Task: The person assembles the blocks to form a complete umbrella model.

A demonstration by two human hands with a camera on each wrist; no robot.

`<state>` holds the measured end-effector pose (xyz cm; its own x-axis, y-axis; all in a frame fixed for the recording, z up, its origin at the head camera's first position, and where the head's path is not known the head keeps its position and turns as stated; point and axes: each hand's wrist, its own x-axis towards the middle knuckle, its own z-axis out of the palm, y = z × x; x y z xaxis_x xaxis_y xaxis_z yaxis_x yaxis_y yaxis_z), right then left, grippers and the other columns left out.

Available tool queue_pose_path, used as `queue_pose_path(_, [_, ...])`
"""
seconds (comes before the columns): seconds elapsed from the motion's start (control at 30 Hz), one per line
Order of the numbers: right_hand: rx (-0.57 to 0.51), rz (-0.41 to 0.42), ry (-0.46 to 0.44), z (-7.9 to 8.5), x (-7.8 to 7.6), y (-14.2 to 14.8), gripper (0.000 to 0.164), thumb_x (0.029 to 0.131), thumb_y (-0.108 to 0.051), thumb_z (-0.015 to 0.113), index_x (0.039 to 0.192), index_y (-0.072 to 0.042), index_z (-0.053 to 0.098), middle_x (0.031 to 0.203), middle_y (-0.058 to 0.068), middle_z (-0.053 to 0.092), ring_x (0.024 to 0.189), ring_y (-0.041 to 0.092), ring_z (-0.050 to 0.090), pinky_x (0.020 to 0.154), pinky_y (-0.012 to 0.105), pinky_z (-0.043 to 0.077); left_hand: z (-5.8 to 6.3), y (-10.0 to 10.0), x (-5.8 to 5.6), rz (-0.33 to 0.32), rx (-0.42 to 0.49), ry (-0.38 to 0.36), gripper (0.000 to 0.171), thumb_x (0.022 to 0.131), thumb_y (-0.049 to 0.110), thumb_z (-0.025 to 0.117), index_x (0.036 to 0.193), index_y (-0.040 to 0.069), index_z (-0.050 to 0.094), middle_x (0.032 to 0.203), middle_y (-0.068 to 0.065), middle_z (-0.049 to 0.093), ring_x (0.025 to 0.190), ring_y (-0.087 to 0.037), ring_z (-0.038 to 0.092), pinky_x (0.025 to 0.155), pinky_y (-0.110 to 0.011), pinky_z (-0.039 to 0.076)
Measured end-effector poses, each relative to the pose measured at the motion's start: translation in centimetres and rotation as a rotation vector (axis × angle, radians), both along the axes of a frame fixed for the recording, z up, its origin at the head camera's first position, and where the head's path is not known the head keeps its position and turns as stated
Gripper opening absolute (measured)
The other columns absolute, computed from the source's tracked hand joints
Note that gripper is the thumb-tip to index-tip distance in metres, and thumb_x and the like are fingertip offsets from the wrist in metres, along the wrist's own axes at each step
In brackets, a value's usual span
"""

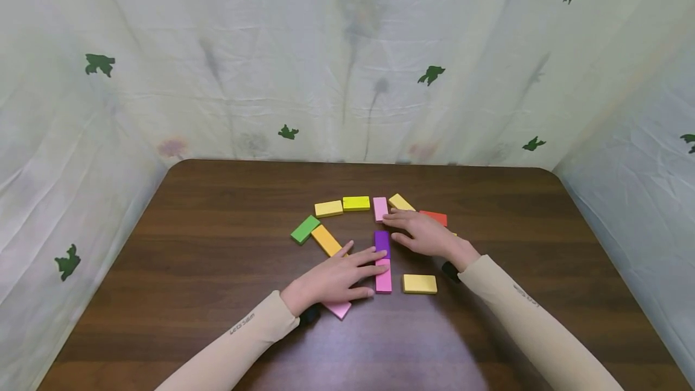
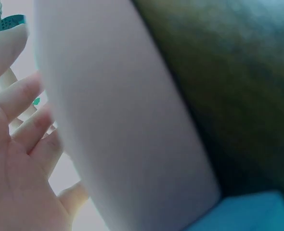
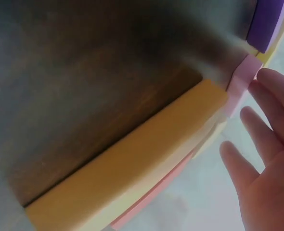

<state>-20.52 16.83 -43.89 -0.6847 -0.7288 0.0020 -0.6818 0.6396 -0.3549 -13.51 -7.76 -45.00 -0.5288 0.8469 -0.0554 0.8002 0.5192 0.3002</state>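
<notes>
My left hand (image 1: 339, 273) is spread over the table, fingertips at a purple block (image 1: 382, 244) and a pink block (image 1: 383, 276) set end to end. Straight fingers show on my right hand (image 1: 426, 234), with fingertips at the near end of a light pink block (image 1: 380, 209). The thumb lies apart, just right of the purple block. Under the left wrist, a pale pink block (image 1: 339, 309) is partly hidden; an orange block (image 1: 327, 240) runs up to the left hand's fingers. A yellow block (image 3: 127, 159) looms large in the right wrist view.
A green block (image 1: 305, 230), a pale yellow block (image 1: 328, 209) and a bright yellow block (image 1: 356, 203) form an arc at the back. Right of it are a red block (image 1: 433, 217) and another yellow block (image 1: 402, 202). A tan block (image 1: 420, 284) lies at front right.
</notes>
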Motion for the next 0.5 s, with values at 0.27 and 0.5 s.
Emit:
queue_pose_path(0.27, [-0.034,0.01,-0.049,0.2,1.1,0.1,0.042,0.097,-0.02,0.056,0.134,-0.001,0.055,0.137,0.014,0.051,0.131,0.03,0.041,0.105,0.047,0.033,0.0,0.0,0.1,0.001,-0.009,0.009,0.055,0.097,0.042,0.052,0.146,0.017,0.043,0.155,-0.001,0.028,0.142,-0.021,0.021,0.11,-0.056,0.014])
queue_pose_path(0.5, [-0.043,-0.007,-0.107,0.1,1.5,0.0,0.04,0.098,-0.02,0.054,0.135,-0.003,0.054,0.139,0.014,0.05,0.131,0.029,0.041,0.104,0.046,0.034,0.0,0.0,0.1,-0.004,0.007,0.008,0.054,0.098,0.04,0.052,0.146,0.016,0.043,0.155,-0.002,0.028,0.141,-0.022,0.023,0.11,-0.057,0.015])
